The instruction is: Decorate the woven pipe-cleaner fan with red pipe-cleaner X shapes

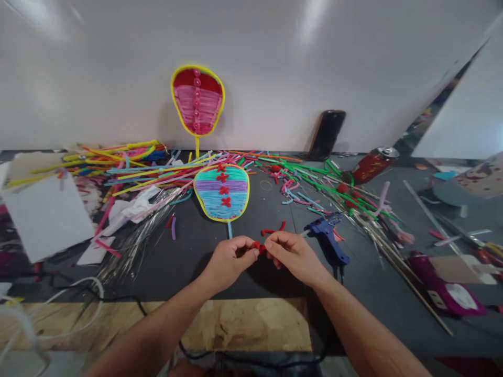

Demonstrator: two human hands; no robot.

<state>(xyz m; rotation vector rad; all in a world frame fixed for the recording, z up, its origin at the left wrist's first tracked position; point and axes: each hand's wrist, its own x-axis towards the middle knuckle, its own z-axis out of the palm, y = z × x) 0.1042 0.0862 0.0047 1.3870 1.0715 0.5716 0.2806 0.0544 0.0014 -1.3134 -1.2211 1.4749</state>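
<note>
Between my fingertips is a short red pipe cleaner piece, pinched from both sides above the dark table. My left hand is closed on its left end, my right hand on its right end. Just beyond them lie loose red pipe cleaner pieces. A fan-shaped panel with a yellow rim, bands of teal, purple and light blue, and a column of red crosses lies behind my left hand. Its light blue handle points toward me. To the right of my right hand rests a blue glue gun.
A pink and red fan leans against the white wall. Loose pipe cleaners spread along the back. A phone and a red can stand at the back right. Silver wires and white card lie left.
</note>
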